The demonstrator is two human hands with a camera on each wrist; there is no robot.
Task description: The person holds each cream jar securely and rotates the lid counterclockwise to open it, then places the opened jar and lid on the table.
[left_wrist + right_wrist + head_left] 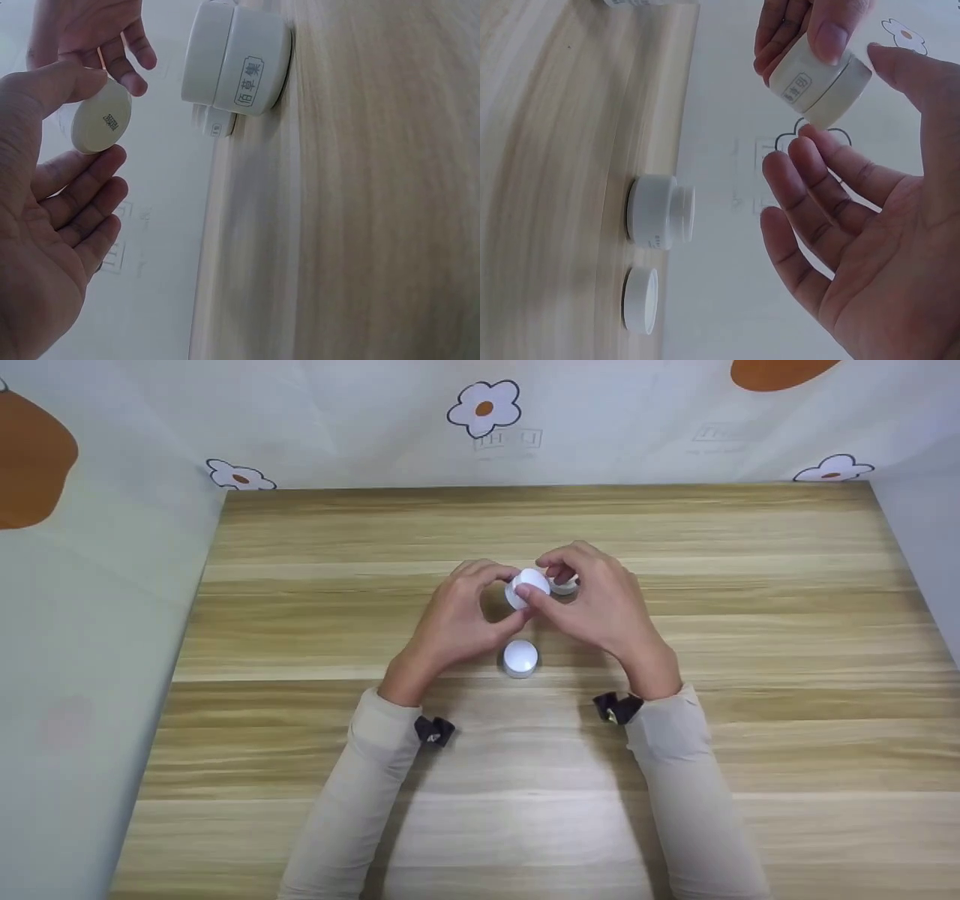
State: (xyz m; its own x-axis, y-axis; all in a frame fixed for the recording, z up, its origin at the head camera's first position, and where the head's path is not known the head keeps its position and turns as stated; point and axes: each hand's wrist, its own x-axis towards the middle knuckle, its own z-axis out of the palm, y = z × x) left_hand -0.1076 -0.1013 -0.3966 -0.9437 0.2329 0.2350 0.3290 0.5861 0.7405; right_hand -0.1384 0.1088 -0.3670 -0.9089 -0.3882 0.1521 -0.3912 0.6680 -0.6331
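My left hand (pixel 469 607) pinches a small white jar (pixel 533 580) by its side, between thumb and fingers, above the table. Small dark print marks the jar's base (pixel 105 120) in the left wrist view. In the right wrist view, a label shows on its side. My right hand (pixel 596 596) is at the jar's other end, its thumb over the jar in the head view. The right fingers (pixel 847 161) spread loosely below the jar's end; whether they touch it is unclear. A second white jar (pixel 520 658) stands on the table below the hands.
Beyond the hands stands a white jar (pixel 651 211) with a narrower top, beside a low white lid-like disc (pixel 640 300). The wood-grain table (pixel 787 660) meets a flower-patterned cloth (pixel 615 427) at its back edge. Black wrist cameras (pixel 435 730) sit at both cuffs.
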